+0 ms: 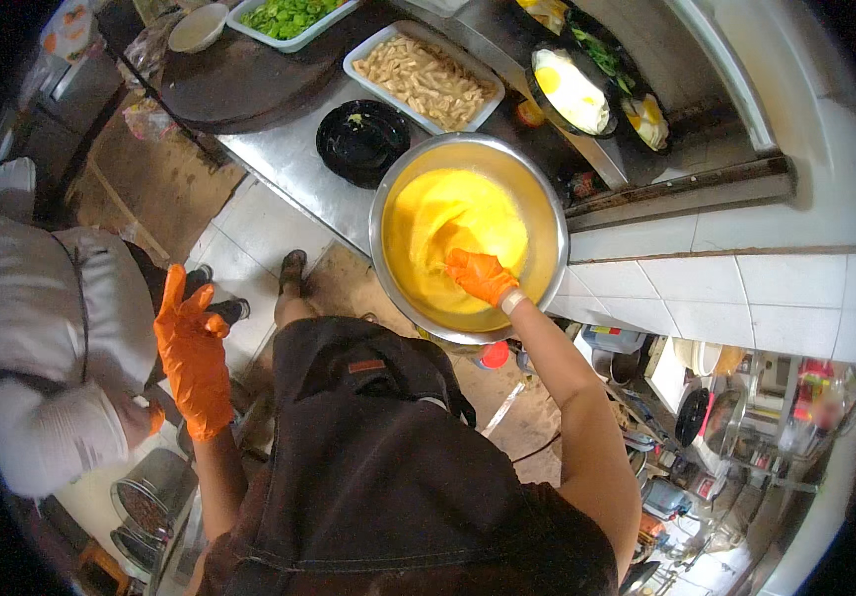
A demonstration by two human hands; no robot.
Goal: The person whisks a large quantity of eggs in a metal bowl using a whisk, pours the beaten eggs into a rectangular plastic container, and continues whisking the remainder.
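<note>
Yellow liquid that looks like beaten egg (491, 201) fills much of a large stainless steel bowl (377, 249). The bowl sits at the end of the metal counter, close to a tiled ledge. My right hand (481, 277), in an orange disposable glove, reaches over the near rim with its fingertips down at the swirled liquid. Whether those fingers grip anything is hidden. My left hand (191, 365), gloved in the same orange, is raised away from the bowl with fingers apart and nothing in it. A black dish (363, 149) with a yellowish scrap stands just left of the bowl.
Behind the bowl are a tray of pale cut strips (428, 78) and black dishes with eggs (573, 97). Farther left lie a round dark board (249, 82) and a tray of chopped greens (283, 18). A person (33, 298) in white stands close at my left. Cluttered shelves (741, 417) line the right.
</note>
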